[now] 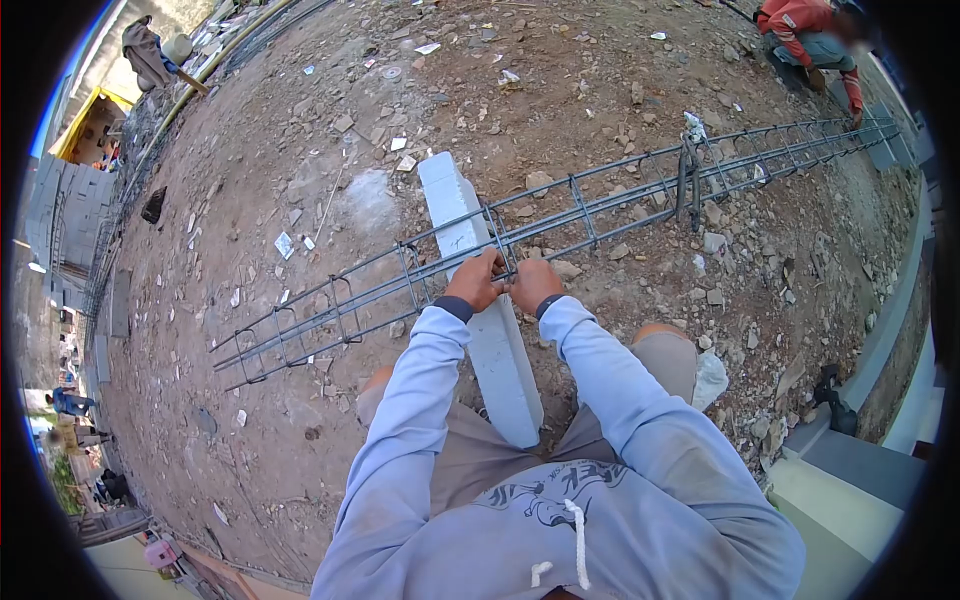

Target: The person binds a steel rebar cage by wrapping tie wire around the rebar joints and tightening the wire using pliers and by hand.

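Steel cage [583,213] runs on a diagonal in front of the crouching person, near end low on the left, far end high on the right. Long rods, square hoops along them. It lies across a grey block [498,345], which sits lengthwise between the person's knees and sticks out past the cage on the far side.

Left hand [476,279]: over the block, at the cage's near rod, fingers bent inward. Right hand [535,285]: just beside it, right of the block, at the same rod, fingers curled. The two hands nearly meet at the fingertips. Can't tell from here whether either grip is closed on the rod or on something small; the hands cover the spot.

Further right along the cage, a dark tool [683,185] with two legs hangs on the rods, with a crumpled white bag [694,127] just beyond it. At the far end, a co-worker in a red top [800,20] squats, one hand reaching down to the cage. Another block [886,150] is under that end.

Ground [270,160] is brown dirt, stones and white scraps all over. Upper left: cloth [145,52] draped on a wooden stick, bucket [178,47] beside it.
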A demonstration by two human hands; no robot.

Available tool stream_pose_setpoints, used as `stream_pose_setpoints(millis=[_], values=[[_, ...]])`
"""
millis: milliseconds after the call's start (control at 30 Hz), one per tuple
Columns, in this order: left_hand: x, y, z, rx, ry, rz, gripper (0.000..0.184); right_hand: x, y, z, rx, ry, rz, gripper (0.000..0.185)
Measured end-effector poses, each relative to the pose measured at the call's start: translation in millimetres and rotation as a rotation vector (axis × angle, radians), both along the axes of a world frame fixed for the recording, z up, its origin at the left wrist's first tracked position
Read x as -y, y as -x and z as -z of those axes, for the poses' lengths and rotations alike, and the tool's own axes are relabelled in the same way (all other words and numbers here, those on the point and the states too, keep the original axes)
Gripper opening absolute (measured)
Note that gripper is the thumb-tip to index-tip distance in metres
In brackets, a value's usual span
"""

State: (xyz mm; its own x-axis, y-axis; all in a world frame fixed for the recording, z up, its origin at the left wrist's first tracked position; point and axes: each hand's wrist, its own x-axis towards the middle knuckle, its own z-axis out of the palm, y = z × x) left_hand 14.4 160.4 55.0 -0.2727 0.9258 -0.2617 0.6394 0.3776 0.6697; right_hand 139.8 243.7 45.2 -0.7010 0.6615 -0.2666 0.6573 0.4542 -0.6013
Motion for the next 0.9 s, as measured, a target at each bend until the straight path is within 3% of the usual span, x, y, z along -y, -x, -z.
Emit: stream_pose_setpoints(millis=[167,367,667,900], values=[[-3,-8,7,-0.261,-0.040,0.037,0.037,-8,10,17,0.048,-0.011,-0.009,0.023],[-1,-25,19,-0.443,-0.176,-0.125,0.026,-7,8,7,0.039,0.026,0.032,0.025],[-2,-37,23,-0.598,-0.210,-0.208,0.022,-2,5,7,0.003,0.049,0.119,0.026],[-11,-32,24,-0.563,0.017,-0.250,0.031,1,5,18,-0.032,0.080,0.148,0.025]])
